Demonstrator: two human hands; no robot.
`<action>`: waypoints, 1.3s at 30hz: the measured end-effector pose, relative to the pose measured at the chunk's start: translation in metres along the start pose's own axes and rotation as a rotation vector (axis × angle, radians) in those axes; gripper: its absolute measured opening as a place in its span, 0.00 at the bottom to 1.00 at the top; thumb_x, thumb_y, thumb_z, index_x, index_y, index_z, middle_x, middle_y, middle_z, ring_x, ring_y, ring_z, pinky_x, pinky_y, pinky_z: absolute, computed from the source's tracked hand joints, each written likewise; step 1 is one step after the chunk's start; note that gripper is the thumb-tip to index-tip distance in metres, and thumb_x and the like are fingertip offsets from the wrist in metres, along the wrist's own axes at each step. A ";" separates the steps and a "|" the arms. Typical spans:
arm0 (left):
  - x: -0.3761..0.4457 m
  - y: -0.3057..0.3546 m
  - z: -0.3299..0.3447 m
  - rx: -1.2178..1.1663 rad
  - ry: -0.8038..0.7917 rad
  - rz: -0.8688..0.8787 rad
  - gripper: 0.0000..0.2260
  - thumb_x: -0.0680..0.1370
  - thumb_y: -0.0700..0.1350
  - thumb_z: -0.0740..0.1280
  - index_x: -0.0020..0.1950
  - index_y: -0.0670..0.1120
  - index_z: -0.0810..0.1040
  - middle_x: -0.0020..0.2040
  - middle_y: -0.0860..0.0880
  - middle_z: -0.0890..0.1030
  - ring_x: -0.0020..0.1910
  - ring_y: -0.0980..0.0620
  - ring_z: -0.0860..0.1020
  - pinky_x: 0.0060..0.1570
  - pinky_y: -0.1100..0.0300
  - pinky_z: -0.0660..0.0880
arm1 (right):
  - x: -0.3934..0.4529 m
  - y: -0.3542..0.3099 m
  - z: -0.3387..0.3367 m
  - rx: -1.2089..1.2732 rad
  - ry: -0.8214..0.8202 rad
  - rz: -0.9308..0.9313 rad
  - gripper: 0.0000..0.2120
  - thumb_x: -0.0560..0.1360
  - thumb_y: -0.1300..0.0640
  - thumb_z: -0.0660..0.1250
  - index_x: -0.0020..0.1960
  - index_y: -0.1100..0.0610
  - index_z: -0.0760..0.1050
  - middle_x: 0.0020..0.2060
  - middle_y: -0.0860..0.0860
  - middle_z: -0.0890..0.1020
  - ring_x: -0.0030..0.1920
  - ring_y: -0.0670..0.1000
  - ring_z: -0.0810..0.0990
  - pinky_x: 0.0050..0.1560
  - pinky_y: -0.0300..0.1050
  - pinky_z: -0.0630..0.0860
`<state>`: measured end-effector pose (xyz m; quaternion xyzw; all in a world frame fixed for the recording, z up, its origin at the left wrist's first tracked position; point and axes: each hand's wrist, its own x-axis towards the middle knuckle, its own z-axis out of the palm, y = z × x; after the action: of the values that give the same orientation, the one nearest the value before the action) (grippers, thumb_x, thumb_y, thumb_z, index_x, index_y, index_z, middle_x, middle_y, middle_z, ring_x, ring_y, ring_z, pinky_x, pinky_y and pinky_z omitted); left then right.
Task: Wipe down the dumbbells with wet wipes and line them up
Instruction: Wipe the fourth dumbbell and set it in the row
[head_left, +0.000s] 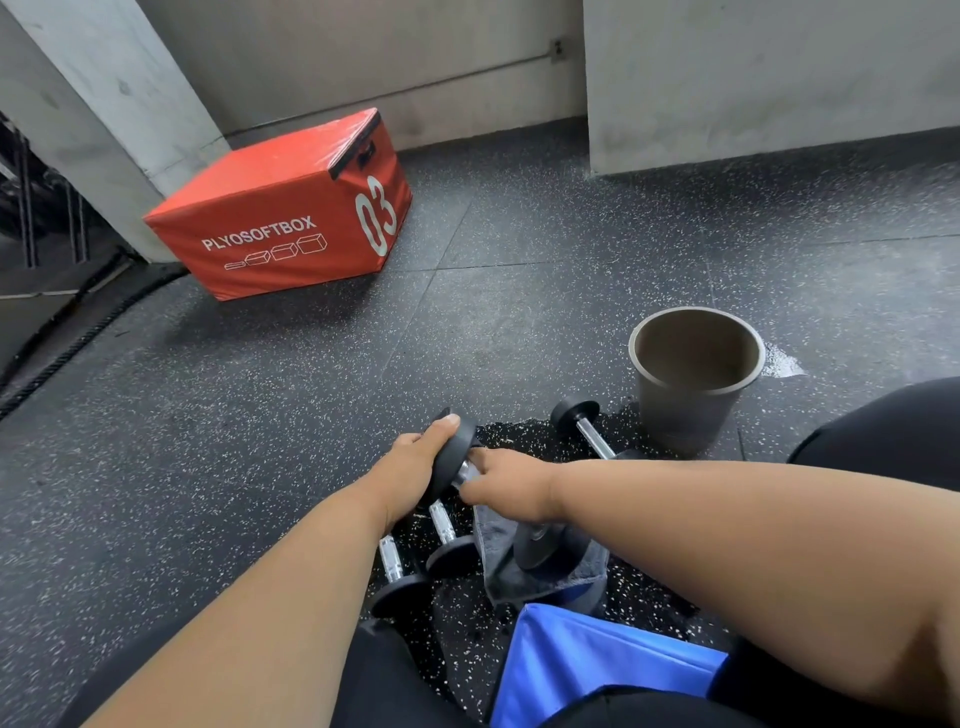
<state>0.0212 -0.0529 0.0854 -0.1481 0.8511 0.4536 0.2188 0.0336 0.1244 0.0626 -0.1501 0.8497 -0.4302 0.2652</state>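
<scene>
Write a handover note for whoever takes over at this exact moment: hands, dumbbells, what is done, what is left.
Left hand: holds the raised head of the held dumbbell.
Right hand: at that dumbbell's handle, grip closed around it; any wipe is hidden.
The held dumbbell's lower head rests on a grey cloth.
Two small dumbbells lie side by side under the left forearm; another dumbbell lies by the grey bucket.
The floor looks wet around them.
Done: cannot tell which are wiped.
Left: finish wiping, then line up all four.
</scene>
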 end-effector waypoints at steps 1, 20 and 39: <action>0.001 -0.001 -0.001 0.001 0.001 -0.003 0.46 0.65 0.83 0.64 0.70 0.51 0.76 0.61 0.46 0.84 0.58 0.43 0.84 0.69 0.42 0.76 | 0.001 0.001 -0.002 -0.008 -0.007 0.012 0.13 0.81 0.56 0.62 0.63 0.58 0.76 0.48 0.54 0.79 0.47 0.54 0.77 0.51 0.47 0.77; -0.006 0.005 0.006 0.007 0.004 -0.003 0.46 0.66 0.81 0.66 0.74 0.52 0.73 0.62 0.49 0.83 0.59 0.45 0.84 0.69 0.43 0.76 | 0.013 0.015 0.014 -0.132 0.286 -0.006 0.15 0.67 0.39 0.69 0.49 0.45 0.75 0.41 0.45 0.83 0.43 0.52 0.83 0.49 0.49 0.81; -0.010 0.008 0.001 0.062 0.024 -0.061 0.41 0.77 0.78 0.62 0.80 0.53 0.68 0.68 0.47 0.77 0.64 0.43 0.78 0.71 0.44 0.71 | 0.014 0.036 0.003 -0.487 0.078 0.249 0.18 0.68 0.41 0.80 0.51 0.51 0.83 0.44 0.49 0.86 0.47 0.55 0.85 0.55 0.52 0.82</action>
<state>0.0263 -0.0476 0.0957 -0.1724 0.8623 0.4186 0.2269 0.0226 0.1369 0.0272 -0.0870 0.9496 -0.1830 0.2393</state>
